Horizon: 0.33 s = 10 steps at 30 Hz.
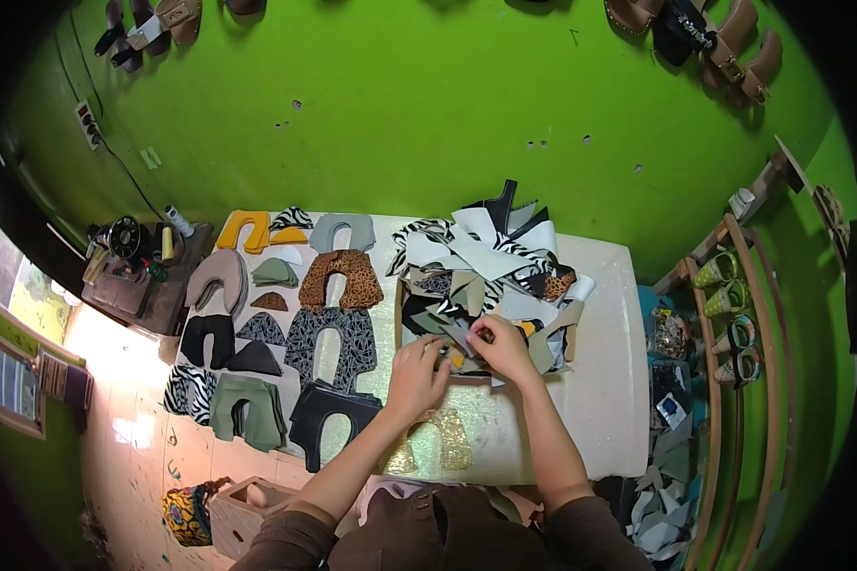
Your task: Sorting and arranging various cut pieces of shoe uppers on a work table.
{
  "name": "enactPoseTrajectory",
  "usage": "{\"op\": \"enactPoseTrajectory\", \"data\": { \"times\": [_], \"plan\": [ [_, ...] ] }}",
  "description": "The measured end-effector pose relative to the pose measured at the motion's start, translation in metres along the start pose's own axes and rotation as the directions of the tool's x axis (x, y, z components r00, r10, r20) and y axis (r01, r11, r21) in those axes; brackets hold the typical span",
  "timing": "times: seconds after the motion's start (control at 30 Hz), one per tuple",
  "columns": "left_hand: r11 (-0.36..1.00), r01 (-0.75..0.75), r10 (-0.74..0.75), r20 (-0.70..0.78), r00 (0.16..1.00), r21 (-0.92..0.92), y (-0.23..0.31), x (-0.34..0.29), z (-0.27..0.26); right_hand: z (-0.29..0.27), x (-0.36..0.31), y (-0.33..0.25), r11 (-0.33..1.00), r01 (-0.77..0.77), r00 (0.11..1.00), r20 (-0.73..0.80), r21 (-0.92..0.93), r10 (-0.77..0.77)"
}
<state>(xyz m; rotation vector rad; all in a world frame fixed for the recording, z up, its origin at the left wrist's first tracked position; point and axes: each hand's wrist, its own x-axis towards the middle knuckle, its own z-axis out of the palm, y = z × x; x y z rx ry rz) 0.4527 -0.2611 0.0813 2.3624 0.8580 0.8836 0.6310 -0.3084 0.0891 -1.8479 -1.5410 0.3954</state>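
Note:
A heap of material scraps (505,238) in white, zebra print, black, grey, olive and leopard print fills a box on the table. At the heap's near edge, my left hand (417,378) has its fingers curled in among the pieces. What they hold, if anything, is hidden. Just to its right, my right hand (505,348) pinches the end of a grey scrap (458,335) that lies between both hands. Below my hands, a sheer gold U-shaped piece (452,440) lies by the table's front edge.
Stacks of cut U-shaped pieces line the table's left: leopard print (346,266), patterned grey (302,335), black (307,411), olive (229,404) and yellow (230,228). A sewing machine (129,243) stands left; a wooden rack (719,409) with shoes is right.

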Motion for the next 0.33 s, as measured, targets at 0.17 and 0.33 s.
{"op": "enactPoseTrajectory", "data": {
  "times": [0.17,0.33],
  "plan": [
    [0.997,-0.006,0.014,0.107,0.994,-0.081,0.024,0.002,0.012,0.003,-0.01,-0.008,0.867,-0.197,0.957,-0.101,0.458,0.271],
    [0.979,0.055,-0.032,0.122,0.992,-0.194,0.026,0.001,0.015,-0.007,-0.012,0.001,0.748,-0.26,0.965,0.181,0.611,0.187]
  ]
}}
